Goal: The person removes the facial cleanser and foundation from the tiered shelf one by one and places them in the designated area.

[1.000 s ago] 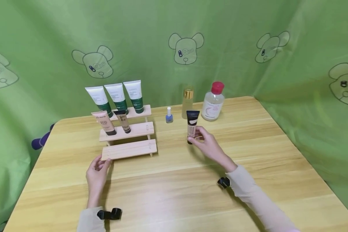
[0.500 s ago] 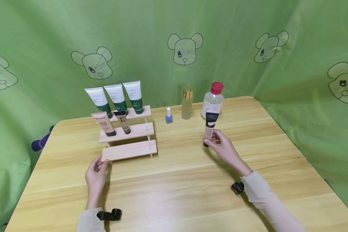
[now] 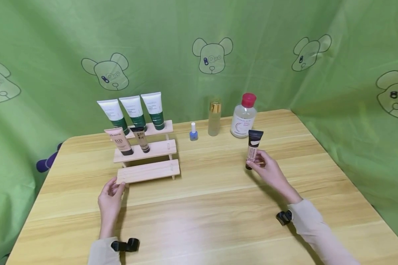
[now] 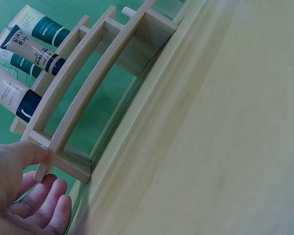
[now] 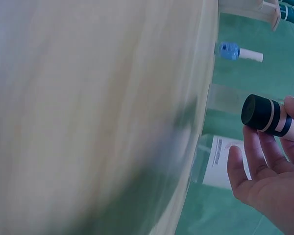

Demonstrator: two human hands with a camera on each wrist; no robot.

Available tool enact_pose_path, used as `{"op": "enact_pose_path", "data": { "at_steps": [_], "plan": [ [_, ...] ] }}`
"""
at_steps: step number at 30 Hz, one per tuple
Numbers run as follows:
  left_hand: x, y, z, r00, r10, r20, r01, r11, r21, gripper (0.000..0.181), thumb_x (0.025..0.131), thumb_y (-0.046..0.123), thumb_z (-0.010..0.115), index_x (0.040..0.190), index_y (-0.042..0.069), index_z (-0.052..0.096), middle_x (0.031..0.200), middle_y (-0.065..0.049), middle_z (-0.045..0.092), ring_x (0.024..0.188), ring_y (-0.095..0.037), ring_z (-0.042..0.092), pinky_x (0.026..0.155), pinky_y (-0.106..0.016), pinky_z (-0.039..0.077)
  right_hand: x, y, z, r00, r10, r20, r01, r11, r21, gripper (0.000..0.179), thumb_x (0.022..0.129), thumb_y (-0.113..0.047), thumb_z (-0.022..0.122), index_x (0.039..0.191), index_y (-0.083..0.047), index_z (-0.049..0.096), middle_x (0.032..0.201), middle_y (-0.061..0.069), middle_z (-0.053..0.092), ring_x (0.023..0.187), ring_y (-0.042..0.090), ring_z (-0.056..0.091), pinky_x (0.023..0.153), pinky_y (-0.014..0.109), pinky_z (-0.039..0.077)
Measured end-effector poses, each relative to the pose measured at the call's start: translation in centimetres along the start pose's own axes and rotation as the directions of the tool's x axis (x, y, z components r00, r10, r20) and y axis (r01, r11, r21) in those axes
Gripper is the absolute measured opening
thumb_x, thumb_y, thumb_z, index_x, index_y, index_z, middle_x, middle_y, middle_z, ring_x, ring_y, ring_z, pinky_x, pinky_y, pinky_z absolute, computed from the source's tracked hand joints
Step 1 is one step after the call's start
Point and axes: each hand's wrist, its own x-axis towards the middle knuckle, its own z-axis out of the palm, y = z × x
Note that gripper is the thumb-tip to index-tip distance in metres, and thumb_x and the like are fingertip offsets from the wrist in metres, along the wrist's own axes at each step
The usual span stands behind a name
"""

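Observation:
My right hand [image 3: 266,170] pinches a small pink-and-black cosmetic tube [image 3: 253,149] between thumb and fingers, its black cap [image 5: 257,112] pointing down. In the head view the tube is nearly upright, in front of the red-capped bottle; whether its cap touches the table I cannot tell. At the left, my left hand [image 3: 110,200] pinches the front left corner of a three-step wooden rack [image 3: 149,170], thumb on top of the lowest step. White-and-green tubes [image 3: 152,110] stand on the top step. A pink BB cream tube [image 3: 119,141] and a slim beige tube [image 3: 141,140] share the middle one.
Along the table's [image 3: 192,221] back edge stand a blue nail polish bottle [image 3: 194,134], a gold-capped bottle [image 3: 214,121] and a clear bottle [image 3: 243,121] with a red cap. A green curtain [image 3: 172,55] hangs behind and beside the table.
My right hand has carried the cosmetic tube to the right, from in front of the gold-capped bottle to just right of the red-capped one. The left hand and rack stay put.

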Motion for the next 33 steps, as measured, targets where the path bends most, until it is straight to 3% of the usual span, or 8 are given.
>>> {"op": "enact_pose_path", "data": {
  "at_steps": [3,7,12,17,20,27,33],
  "plan": [
    [0.0,0.0,0.1,1.000,-0.003,0.000,0.003,1.000,0.003,0.043,0.092,0.016,0.063,0.129,-0.002,0.054,0.101,-0.008,0.059,0.073,0.011,0.053,0.066,-0.005,0.046,-0.1,0.4,-0.7,1.000,0.016,0.017,-0.016,1.000,-0.018,0.040,0.091,-0.008,0.062,0.124,0.009,0.048,0.107,0.025,0.062,0.095,0.031,0.060,0.077,0.013,0.048],
    [0.0,-0.1,0.1,1.000,-0.005,-0.004,0.005,1.000,-0.005,0.041,0.092,0.015,0.063,0.128,-0.001,0.055,0.098,-0.005,0.058,0.073,0.009,0.054,0.066,-0.005,0.047,-0.4,0.5,-1.6,0.998,0.050,0.048,-0.047,0.998,-0.048,0.041,0.093,-0.010,0.061,0.126,0.009,0.046,0.107,0.026,0.061,0.095,0.033,0.060,0.075,0.014,0.047],
    [-0.1,0.0,0.2,1.000,-0.003,-0.002,0.003,1.000,-0.004,0.040,0.092,0.014,0.063,0.129,0.000,0.055,0.101,-0.009,0.059,0.073,0.010,0.053,0.066,-0.006,0.047,-0.5,0.6,-3.0,0.993,0.087,0.074,-0.079,0.991,-0.106,0.042,0.094,-0.015,0.059,0.126,0.010,0.046,0.107,0.026,0.061,0.095,0.034,0.059,0.074,0.020,0.048],
    [-0.1,0.2,0.1,1.000,-0.006,-0.002,0.006,1.000,0.008,0.042,0.092,0.017,0.063,0.129,-0.002,0.054,0.104,-0.014,0.059,0.072,0.011,0.052,0.066,-0.005,0.045,-0.6,1.1,-4.0,0.990,0.111,0.084,-0.099,0.986,-0.131,0.043,0.095,-0.018,0.059,0.124,0.011,0.047,0.105,0.025,0.061,0.088,0.025,0.058,0.070,0.019,0.049],
    [-0.2,0.5,0.1,1.000,-0.007,-0.001,0.007,1.000,0.010,0.044,0.092,0.018,0.063,0.130,-0.003,0.053,0.106,-0.016,0.059,0.072,0.012,0.052,0.066,-0.005,0.045,-0.6,1.5,-4.4,0.987,0.130,0.098,-0.116,0.983,-0.139,0.046,0.095,-0.021,0.059,0.125,0.012,0.047,0.105,0.025,0.061,0.088,0.023,0.058,0.069,0.020,0.050],
    [-0.2,0.5,0.1,1.000,-0.003,-0.007,0.003,1.000,0.003,0.043,0.092,0.016,0.063,0.129,-0.003,0.053,0.103,-0.013,0.060,0.071,0.012,0.052,0.065,-0.005,0.045,-0.5,2.3,-4.9,0.975,0.181,0.129,-0.158,0.972,-0.174,0.050,0.097,-0.027,0.056,0.126,0.014,0.046,0.108,0.028,0.061,0.094,0.033,0.060,0.073,0.026,0.050],
    [-0.2,0.5,0.1,1.000,-0.006,0.002,0.006,1.000,0.010,0.044,0.092,0.017,0.063,0.130,-0.003,0.053,0.107,-0.018,0.060,0.071,0.013,0.052,0.065,-0.005,0.045,-0.4,2.8,-5.1,0.963,0.223,0.152,-0.196,0.965,-0.174,0.054,0.097,-0.028,0.055,0.126,0.016,0.044,0.106,0.028,0.061,0.086,0.028,0.060,0.066,0.027,0.052]
  ]
}}
